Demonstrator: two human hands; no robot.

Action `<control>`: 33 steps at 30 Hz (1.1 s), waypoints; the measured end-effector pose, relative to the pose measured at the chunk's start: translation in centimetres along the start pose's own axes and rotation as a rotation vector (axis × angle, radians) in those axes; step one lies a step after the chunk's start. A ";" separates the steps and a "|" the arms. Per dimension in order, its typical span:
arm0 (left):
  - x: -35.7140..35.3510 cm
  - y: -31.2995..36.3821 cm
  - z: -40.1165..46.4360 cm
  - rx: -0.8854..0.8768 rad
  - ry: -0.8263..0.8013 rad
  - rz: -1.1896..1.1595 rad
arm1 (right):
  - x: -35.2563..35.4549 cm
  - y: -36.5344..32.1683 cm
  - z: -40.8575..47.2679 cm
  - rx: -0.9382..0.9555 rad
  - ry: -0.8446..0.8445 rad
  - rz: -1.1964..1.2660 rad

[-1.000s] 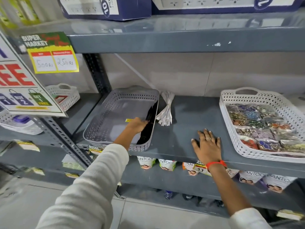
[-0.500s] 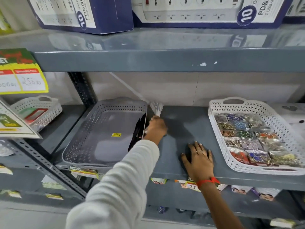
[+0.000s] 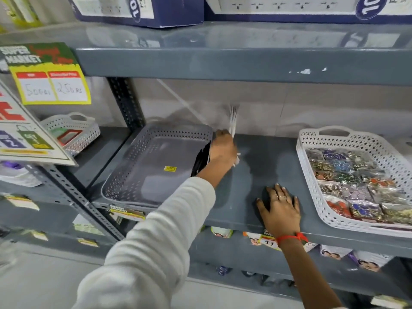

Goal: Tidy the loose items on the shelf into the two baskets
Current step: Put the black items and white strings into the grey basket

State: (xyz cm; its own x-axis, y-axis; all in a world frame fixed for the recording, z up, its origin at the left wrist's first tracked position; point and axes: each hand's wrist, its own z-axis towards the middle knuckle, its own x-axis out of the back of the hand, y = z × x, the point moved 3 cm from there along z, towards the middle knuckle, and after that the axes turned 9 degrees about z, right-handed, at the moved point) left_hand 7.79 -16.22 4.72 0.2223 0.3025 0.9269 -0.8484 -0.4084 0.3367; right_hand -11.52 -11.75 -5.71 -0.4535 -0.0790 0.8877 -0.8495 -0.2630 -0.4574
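A grey perforated basket (image 3: 124,172) stands on the grey shelf (image 3: 256,166), with a black bundle (image 3: 200,160) leaning along its right inner wall. My left hand (image 3: 224,150) is closed around a bundle of thin white strips (image 3: 233,121), lifted off the shelf beside the basket's right rim, the strips pointing up and blurred. To the right, a white perforated basket (image 3: 312,181) holds several shiny packets of beads and ornaments (image 3: 356,181). My right hand (image 3: 279,206) lies flat, fingers spread, on the shelf's front between the two baskets.
The upper shelf (image 3: 223,63) hangs low overhead with blue-and-white boxes (image 3: 138,10) on it. A slotted upright post (image 3: 124,101) stands left of the grey basket. A small white basket (image 3: 71,130) and price signs (image 3: 49,74) are further left. Packets hang below the shelf edge.
My left hand left the grey basket, moved right to the white strips, closed on them and has lifted them off the shelf. My right hand has stayed flat on the shelf.
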 end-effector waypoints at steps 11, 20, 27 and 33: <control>3.5 -11.1 -3.3 0.210 0.108 -0.004 | -0.1 -0.4 -0.5 -0.008 0.018 0.007; -1.6 -13.6 -5.1 0.199 -0.263 0.051 | 0.0 -0.3 -0.4 -0.007 0.022 0.003; -0.3 -12.9 -5.8 0.189 -0.420 -0.034 | 0.0 -0.3 -0.5 -0.003 0.010 -0.015; 1.1 -12.1 -7.2 0.157 -0.217 0.085 | 0.3 -0.5 -0.5 -0.001 -0.024 -0.007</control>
